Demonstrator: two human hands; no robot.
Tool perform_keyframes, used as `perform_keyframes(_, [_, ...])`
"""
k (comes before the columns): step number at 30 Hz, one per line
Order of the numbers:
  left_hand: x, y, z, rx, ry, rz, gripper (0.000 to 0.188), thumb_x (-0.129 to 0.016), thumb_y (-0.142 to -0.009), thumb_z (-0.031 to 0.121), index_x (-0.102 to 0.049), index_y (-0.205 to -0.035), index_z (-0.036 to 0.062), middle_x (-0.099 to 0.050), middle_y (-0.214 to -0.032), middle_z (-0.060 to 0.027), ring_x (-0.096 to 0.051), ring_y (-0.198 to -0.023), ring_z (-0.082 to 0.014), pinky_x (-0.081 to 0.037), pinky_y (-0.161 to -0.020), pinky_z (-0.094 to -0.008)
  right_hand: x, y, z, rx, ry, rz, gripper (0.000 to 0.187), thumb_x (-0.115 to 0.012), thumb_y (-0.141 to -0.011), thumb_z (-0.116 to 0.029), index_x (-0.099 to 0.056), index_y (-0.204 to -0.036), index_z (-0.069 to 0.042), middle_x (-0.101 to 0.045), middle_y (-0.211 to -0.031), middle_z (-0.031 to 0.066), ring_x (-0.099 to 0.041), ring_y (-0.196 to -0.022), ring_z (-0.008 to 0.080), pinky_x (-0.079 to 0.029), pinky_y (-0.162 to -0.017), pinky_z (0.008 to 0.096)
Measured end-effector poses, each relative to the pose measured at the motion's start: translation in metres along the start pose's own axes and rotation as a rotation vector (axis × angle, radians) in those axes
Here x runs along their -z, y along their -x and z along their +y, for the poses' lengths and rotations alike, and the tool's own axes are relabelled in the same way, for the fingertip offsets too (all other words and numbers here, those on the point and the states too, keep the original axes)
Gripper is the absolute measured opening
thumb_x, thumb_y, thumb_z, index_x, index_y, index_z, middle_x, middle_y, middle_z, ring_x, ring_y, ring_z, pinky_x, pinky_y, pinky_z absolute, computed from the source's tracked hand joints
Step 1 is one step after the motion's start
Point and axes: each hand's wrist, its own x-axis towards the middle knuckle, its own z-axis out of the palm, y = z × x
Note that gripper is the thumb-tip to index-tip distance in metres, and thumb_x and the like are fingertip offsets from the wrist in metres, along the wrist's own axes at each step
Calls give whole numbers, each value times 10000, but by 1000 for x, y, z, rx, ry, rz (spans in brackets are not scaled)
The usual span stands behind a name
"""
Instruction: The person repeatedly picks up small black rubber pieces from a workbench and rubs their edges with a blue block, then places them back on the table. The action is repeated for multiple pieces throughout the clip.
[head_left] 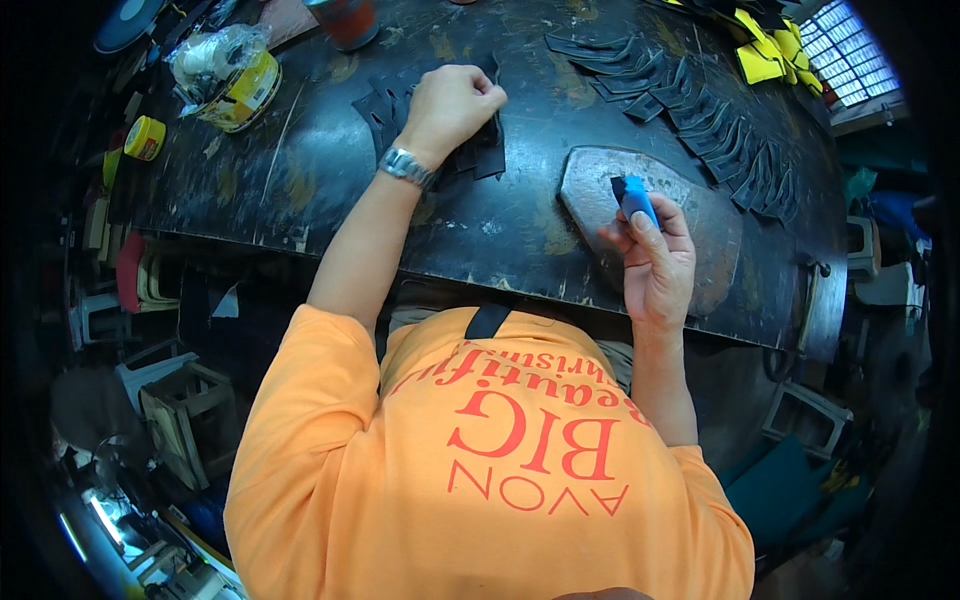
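Observation:
My left hand (452,112), with a metal watch (405,166) on its wrist, is over a loose group of flat black pieces (380,112). Its fingers are curled closed, and whatever they pinch is hidden behind the hand. Out to the right, my right hand (660,258) grips what looks like a blue lighter (638,202) with a dark end, thumb along its side. It is held above a worn, flat slab (590,180) with a rounded outline, lying near the table's front edge.
On the dark, scuffed table (330,190), a long overlapping row of black folded pieces (705,135) curves along the right. At the left stand a yellow tub (240,95) with plastic wrap and a small yellow container (145,138). Yellow pieces (770,55) lie far right; a wooden stool (188,415) is below left.

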Motion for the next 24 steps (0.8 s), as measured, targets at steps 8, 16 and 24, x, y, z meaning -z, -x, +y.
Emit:
perform_keyframes(8, [-14, 56, 30, 291, 1237, -107, 128, -654, -874, 153, -637, -915, 33, -609, -732, -2, -570, -619, -45, -378, -493, -152, -19, -5, 8, 41, 5, -207, 271, -653, -812, 13, -626, -1072, -59, -596, -1159, 100, -567, -1061, 176, -463, -917, 292])
perform_keyframes(16, [-35, 90, 41, 323, 1411, -316, 141, -668, -862, 151, -654, -945, 37, -635, -775, 0, -593, -669, -53, -415, -559, -153, -17, 2, 14, 70, 225, -262, 225, -666, -809, 20, -633, -1028, -19, -596, -1010, 64, -567, -946, 130, -462, -833, 242])
perform_keyframes(24, [-17, 68, 27, 309, 1336, -416, 158, -664, -868, 169, -643, -968, 49, -581, -723, 39, -537, -633, -29, -442, -577, -159, -11, 10, 13, 105, 486, -425, 192, -673, -764, 52, -657, -948, 3, -589, -916, 67, -563, -872, 129, -440, -776, 238])
